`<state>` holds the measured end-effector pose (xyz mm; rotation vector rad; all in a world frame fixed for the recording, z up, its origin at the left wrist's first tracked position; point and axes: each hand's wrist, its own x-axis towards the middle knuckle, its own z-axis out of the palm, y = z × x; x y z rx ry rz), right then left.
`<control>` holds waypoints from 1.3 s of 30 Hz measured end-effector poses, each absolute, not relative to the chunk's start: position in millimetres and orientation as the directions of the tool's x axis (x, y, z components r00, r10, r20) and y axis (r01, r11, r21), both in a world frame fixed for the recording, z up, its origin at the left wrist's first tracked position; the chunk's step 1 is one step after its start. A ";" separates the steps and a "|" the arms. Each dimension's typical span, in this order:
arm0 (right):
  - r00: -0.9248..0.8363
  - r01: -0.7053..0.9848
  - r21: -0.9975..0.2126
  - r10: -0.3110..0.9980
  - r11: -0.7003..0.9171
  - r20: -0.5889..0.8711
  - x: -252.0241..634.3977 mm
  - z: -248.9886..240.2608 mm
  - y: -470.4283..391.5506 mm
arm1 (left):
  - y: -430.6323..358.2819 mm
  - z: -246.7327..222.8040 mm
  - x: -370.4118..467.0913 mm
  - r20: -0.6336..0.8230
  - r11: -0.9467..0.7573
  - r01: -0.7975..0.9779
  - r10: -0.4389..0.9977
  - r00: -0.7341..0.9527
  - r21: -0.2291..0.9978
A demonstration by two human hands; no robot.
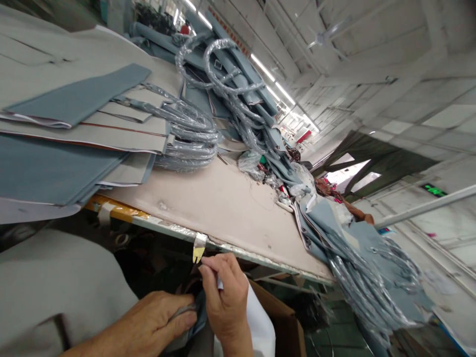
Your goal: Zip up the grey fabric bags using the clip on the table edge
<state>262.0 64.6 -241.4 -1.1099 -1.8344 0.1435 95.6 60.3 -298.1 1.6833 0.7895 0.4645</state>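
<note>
Below the table's front edge, my left hand is closed, its thumb and fingers gripping a grey-blue fabric piece. My right hand is pinched shut to the right of it, with its fingertips near a notched yellow-and-silver tab that sticks out from the table edge. Whatever lies between the right fingertips is too small or hidden to name. White material hangs beside and behind the right hand. The lower part of the fabric piece is out of sight behind the hands.
Stacked grey-blue and pale panels with plastic-wrapped handles lie left on the table. More wrapped handles pile up at the back. Similar pieces drape over the right end. A cardboard box stands underneath.
</note>
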 end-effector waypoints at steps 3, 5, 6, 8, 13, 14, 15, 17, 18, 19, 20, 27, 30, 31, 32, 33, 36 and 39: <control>-0.135 0.628 -0.528 0.748 0.572 0.649 260.7 -244.1 65.0 | 61.8 -301.9 96.8 -0.118 -0.091 0.255 0.707 0.697 0.963; -0.126 0.633 -0.532 0.753 0.562 0.646 260.2 -247.0 66.4 | 63.1 -304.9 97.3 -0.118 -0.088 0.252 0.706 0.698 0.964; -0.120 0.637 -0.535 0.757 0.555 0.643 260.0 -248.5 67.2 | 63.7 -306.3 97.4 -0.119 -0.086 0.249 0.704 0.701 0.965; -0.114 0.645 -0.534 0.760 0.547 0.640 259.7 -251.3 68.6 | 64.7 -308.2 97.2 -0.129 -0.076 0.251 0.699 0.704 0.965; -0.145 0.644 -0.507 0.742 0.573 0.655 257.8 -252.7 70.7 | 65.8 -305.9 95.1 -0.142 -0.058 0.252 0.696 0.704 0.966; -0.153 0.640 -0.506 0.741 0.579 0.654 257.5 -252.3 70.9 | 65.8 -305.4 94.6 -0.143 -0.056 0.252 0.697 0.703 0.966; -0.164 0.635 -0.505 0.741 0.585 0.652 257.4 -251.8 71.0 | 65.9 -305.2 94.2 -0.144 -0.053 0.251 0.698 0.702 0.967; -0.189 0.627 -0.500 0.740 0.597 0.646 257.5 -250.8 71.0 | 65.8 -305.7 93.3 -0.144 -0.047 0.247 0.704 0.696 0.968; -0.202 0.625 -0.497 0.740 0.601 0.641 257.8 -250.2 71.0 | 65.8 -306.2 92.9 -0.141 -0.045 0.244 0.708 0.692 0.969; -0.214 0.626 -0.494 0.742 0.604 0.635 258.1 -249.7 71.0 | 65.7 -306.5 92.6 -0.135 -0.045 0.237 0.710 0.691 0.970; -0.223 0.630 -0.491 0.746 0.602 0.628 258.5 -249.1 71.0 | 65.6 -306.7 92.3 -0.128 -0.048 0.230 0.714 0.689 0.972; -0.252 0.664 -0.443 0.738 0.602 0.626 257.3 -247.6 74.4 | 65.8 -300.5 91.3 -0.134 -0.041 0.239 0.730 0.670 0.970; -0.255 0.680 -0.425 0.736 0.597 0.627 255.0 -247.0 74.7 | 66.7 -299.5 90.8 -0.139 -0.032 0.241 0.738 0.660 0.970; -0.256 0.688 -0.418 0.738 0.593 0.624 254.5 -246.6 74.4 | 67.2 -299.6 90.6 -0.138 -0.028 0.234 0.736 0.663 0.972; -0.257 0.696 -0.413 0.740 0.588 0.621 254.1 -246.2 73.9 | 67.6 -299.8 90.4 -0.138 -0.025 0.229 0.732 0.667 0.973; -0.258 0.701 -0.408 0.742 0.585 0.619 254.1 -245.8 73.4 | 68.0 -300.0 90.2 -0.138 -0.025 0.227 0.727 0.673 0.974; -0.260 0.707 -0.404 0.744 0.581 0.616 254.8 -246.1 73.7 | 68.5 -301.5 89.6 -0.142 -0.030 0.236 0.724 0.675 0.971; -0.254 0.714 -0.410 0.755 0.568 0.604 255.3 -248.9 77.9 | 68.7 -303.2 88.9 -0.139 -0.046 0.251 0.729 0.670 0.967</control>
